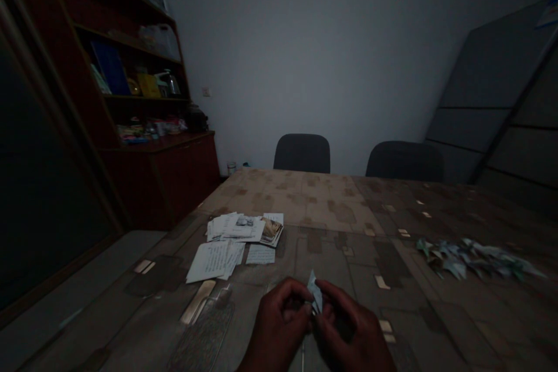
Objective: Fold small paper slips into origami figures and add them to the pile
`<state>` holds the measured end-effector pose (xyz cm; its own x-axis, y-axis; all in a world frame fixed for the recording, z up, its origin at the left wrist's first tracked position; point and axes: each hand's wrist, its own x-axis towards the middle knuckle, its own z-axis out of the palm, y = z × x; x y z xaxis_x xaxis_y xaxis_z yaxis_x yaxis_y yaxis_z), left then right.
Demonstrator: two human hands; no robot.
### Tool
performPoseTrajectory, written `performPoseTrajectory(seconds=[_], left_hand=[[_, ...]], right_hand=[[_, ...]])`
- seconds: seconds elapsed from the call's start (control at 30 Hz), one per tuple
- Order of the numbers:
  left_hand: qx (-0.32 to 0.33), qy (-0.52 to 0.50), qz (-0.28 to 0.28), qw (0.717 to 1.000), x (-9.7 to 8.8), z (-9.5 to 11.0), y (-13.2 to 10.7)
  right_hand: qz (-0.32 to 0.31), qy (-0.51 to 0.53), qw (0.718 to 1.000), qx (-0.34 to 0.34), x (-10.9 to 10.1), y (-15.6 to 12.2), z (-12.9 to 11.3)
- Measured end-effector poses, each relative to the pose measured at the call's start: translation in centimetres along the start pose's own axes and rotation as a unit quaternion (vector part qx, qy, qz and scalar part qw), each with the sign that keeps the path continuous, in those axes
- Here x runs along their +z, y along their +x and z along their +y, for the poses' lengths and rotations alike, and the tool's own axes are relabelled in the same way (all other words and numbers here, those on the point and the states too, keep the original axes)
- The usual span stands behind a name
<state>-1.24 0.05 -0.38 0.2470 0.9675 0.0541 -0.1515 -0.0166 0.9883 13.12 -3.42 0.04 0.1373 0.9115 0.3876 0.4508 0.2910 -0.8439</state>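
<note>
The left hand [281, 317] and right hand [353, 328] together pinch a small folded paper [314, 293] over the near surface [427, 325], with loose sheets [211, 261] farther left and folded paper pieces [455, 267] heaped at right.

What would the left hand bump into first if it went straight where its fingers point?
The folded paper that the left hand pinches comes first, then probably the right hand opposite, though depth is hard to judge.

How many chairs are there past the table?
2. One gray chair is beyond the table, near the picture's middle; a second chair is farther right. Others may be hidden.
</note>
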Motion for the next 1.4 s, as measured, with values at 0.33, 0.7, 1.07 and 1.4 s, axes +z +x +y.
performPoseTrajectory(seconds=[0.33,0.7,1.07,1.4], left_hand=[[0.007,0.046,-0.004,0.999,0.0,-0.1,-0.1],[0.125,0.149,-0.011,0.981,-0.5,1.0,-0.2],[0.137,0.180,-0.026,0.974,-0.3,1.5,-0.2],[0.162,0.245,-0.018,0.956,-0.3,1.6,0.1]], right_hand=[[-0.062,0.027,0.997,0.041,-0.8,0.5,-0.4],[-0.040,0.115,0.989,0.089,-0.6,0.7,0.2],[-0.030,0.092,0.992,0.083,-0.3,0.8,0.2],[-0.005,0.093,0.992,0.080,0.0,0.9,0.1]])
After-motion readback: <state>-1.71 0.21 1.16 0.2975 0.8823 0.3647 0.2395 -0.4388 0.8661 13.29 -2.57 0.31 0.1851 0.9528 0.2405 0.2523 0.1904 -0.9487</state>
